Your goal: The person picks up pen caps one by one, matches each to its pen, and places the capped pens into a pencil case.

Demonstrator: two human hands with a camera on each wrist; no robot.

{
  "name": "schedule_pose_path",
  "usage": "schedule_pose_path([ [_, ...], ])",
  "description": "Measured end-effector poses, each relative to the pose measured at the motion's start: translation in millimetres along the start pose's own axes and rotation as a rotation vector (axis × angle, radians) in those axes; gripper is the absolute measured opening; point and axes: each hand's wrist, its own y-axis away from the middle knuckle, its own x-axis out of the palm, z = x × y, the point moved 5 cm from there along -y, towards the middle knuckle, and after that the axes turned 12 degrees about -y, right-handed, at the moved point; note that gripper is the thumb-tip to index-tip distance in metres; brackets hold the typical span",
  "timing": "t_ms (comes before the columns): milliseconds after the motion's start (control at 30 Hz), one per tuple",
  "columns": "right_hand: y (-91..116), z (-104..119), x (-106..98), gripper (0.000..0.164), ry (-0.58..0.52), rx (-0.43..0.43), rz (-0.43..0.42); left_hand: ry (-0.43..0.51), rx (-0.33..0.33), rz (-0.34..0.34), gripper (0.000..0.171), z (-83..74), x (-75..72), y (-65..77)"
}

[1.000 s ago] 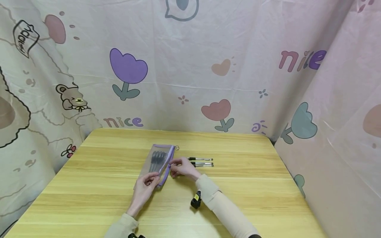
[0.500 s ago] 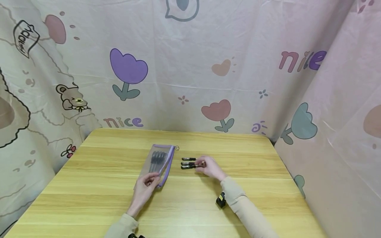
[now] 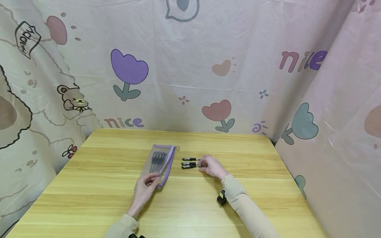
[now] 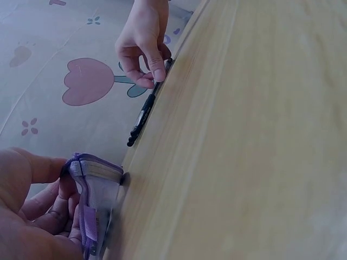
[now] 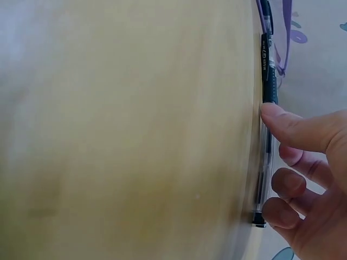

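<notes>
A see-through pencil case [image 3: 146,167] with purple trim lies on the table, its zipped side gaping a little. Several pens [image 3: 159,157] show through it. My left hand [image 3: 145,185] pinches the case's near edge between thumb and fingers, the purple zip edge [image 4: 84,214] showing close up in the left wrist view. To the right of the case, three black-capped clear pens lie side by side. My right hand [image 3: 213,167] pinches the nearest pen [image 3: 188,167] along its clear barrel, thumb on the near side. In the right wrist view its thumb [image 5: 293,127] sits just past the pen's dark grip.
The wood-grain table [image 3: 98,198] carries the case and the pens. A patterned cloth [image 3: 178,66] hangs behind and along both sides of it. A small black device [image 3: 221,198] is strapped at my right wrist.
My right hand has moved right from the case's opening to the loose pens, and its fingers have settled on the nearest one. The left hand stays on the case.
</notes>
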Motion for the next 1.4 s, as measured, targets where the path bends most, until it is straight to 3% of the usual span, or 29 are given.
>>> schedule_pose_path([
  [700,-5.5,-0.7,1.5,0.011,0.055,0.047,-0.043,0.005,0.000,-0.008,0.025,1.0,-1.3,0.1],
  [1400,-1.8,5.0,1.0,0.005,0.123,0.031,0.025,0.012,0.003,-0.023,0.022,0.5,-1.5,0.0],
])
